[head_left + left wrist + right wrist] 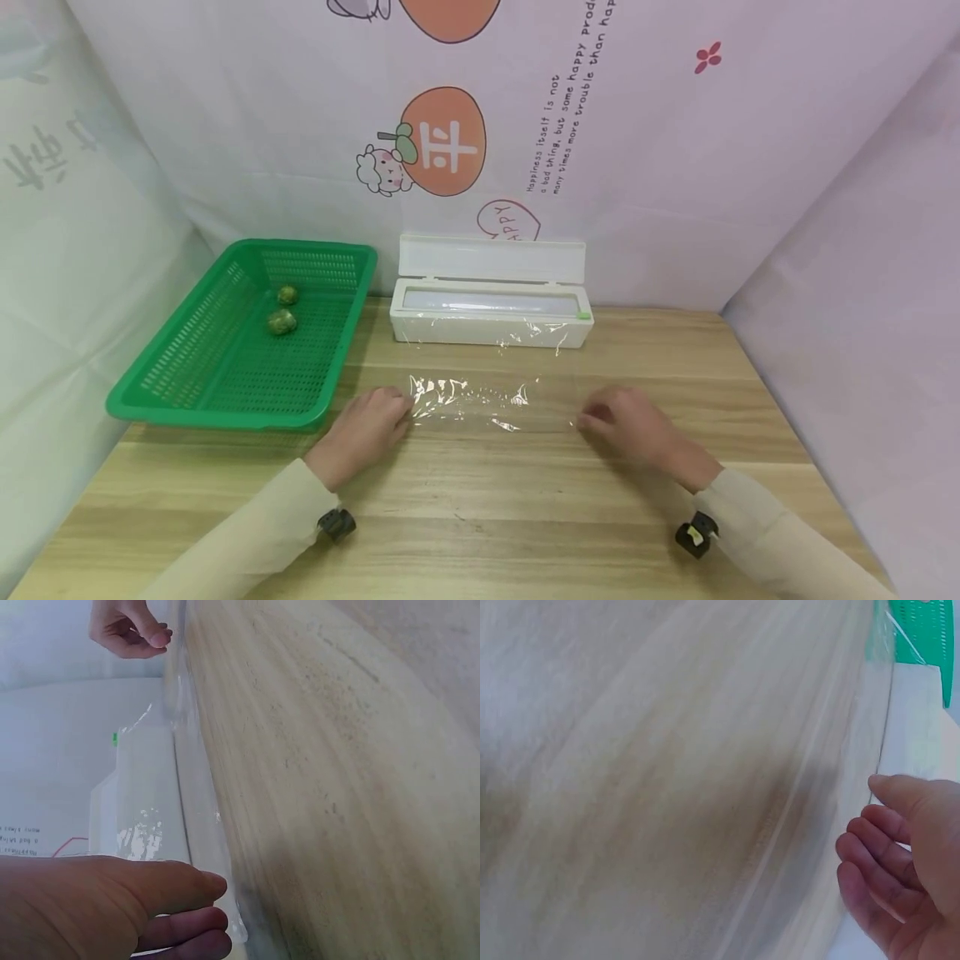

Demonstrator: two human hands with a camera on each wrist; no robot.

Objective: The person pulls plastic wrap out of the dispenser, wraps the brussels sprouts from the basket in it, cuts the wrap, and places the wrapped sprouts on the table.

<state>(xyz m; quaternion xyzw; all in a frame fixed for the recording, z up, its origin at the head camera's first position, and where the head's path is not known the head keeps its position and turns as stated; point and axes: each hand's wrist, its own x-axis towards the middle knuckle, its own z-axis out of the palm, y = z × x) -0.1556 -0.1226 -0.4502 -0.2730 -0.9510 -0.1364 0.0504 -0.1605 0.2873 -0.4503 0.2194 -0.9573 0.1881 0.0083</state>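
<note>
A clear sheet of plastic wrap stretches from the white dispenser box toward me, its glossy creases catching light. My left hand is at the sheet's near left corner, thumb and curled fingers close together at its edge; the exact contact is partly hidden. At the near right corner is my right hand, slightly blurred. In the right wrist view, the right hand has its thumb apart from loosely bent fingers, with nothing visibly held. The box's lid stands raised, and a roll lies inside.
A green perforated basket sits at the left of the wooden table, beside my left hand. Two small round greenish-brown items lie in it. A printed white cloth hangs behind the table and around its sides.
</note>
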